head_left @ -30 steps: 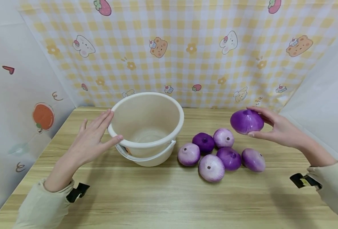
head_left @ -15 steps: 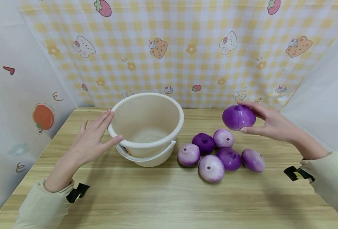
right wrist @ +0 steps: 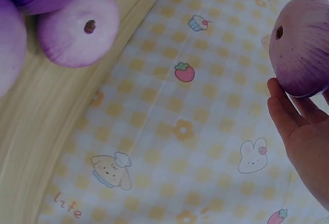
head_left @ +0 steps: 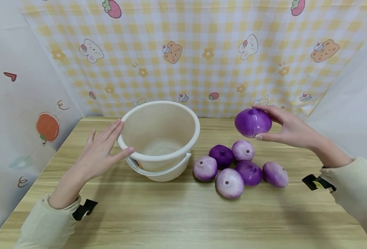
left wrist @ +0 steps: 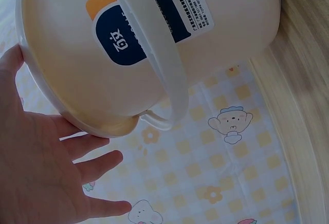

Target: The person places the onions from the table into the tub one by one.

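My right hand (head_left: 290,129) grips a purple onion (head_left: 252,122) between thumb and fingers, raised above the table behind the other onions. In the right wrist view the held onion (right wrist: 303,47) shows its pale end with a brown spot. My left hand (head_left: 97,152) rests on the left rim of a white bucket (head_left: 163,157), fingers spread and mostly straight. The left wrist view shows that hand (left wrist: 46,167) touching the rim, with the bucket's label (left wrist: 123,39) and handle (left wrist: 159,54) beside it. Inside, the part of the bucket that I see holds nothing.
Several onions lie in a cluster right of the bucket, among them a pale one (head_left: 229,183), a dark one (head_left: 221,155) and one at the right end (head_left: 275,174). A wooden table (head_left: 177,218) carries everything. A checked cloth (head_left: 189,76) hangs behind it.
My right hand has carried the onion leftward and slightly up, towards the bucket. The left hand, the bucket and the onions on the table have stayed put.
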`<state>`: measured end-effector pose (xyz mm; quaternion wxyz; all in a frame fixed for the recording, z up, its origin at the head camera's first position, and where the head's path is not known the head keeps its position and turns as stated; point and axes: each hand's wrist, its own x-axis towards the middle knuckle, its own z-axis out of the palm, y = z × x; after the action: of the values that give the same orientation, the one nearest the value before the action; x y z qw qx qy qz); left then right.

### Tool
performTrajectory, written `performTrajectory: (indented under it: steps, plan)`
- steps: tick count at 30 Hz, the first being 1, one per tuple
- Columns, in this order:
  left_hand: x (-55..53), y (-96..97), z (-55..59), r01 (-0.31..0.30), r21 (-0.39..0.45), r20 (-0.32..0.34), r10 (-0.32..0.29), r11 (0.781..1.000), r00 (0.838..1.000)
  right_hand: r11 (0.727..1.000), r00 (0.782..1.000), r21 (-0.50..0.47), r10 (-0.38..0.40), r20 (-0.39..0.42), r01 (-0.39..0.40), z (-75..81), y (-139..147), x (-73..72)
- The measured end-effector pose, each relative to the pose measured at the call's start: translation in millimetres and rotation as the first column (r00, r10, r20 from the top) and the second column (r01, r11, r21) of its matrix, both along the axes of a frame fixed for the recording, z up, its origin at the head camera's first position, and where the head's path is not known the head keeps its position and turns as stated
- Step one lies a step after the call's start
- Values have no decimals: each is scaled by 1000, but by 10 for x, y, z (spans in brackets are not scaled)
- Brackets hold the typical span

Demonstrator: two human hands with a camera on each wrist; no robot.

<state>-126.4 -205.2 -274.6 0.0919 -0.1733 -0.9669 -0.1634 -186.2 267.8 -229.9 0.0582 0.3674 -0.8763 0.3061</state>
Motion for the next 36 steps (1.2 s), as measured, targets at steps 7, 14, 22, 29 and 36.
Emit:
performTrajectory:
  steps: [7, 14, 22, 29, 36]
  plan:
    - [-1, 1, -4, 0, 0, 5, 0, 1000, 1000, 999, 999, -14, 40, -23, -41, 51, -120, -14]
    - [0, 0, -4, 3, 1, 1, -3, 1000, 1000, 997, 996, -11, 77, -49, -78, 70, -229, -39]
    - [-1, -3, -4, 6, 0, -1, -6, 1000, 1000, 997, 997, -14, 72, -24, -72, 128, -364, -57]
    - [-6, 1, -4, 5, 4, -2, -5, 1000, 1000, 993, 994, -48, 105, -6, -105, 181, -478, -86]
    - [-9, 1, -4, 5, 4, -5, -5, 1000, 1000, 988, 990, -76, 138, -4, -138, 255, -594, -135]
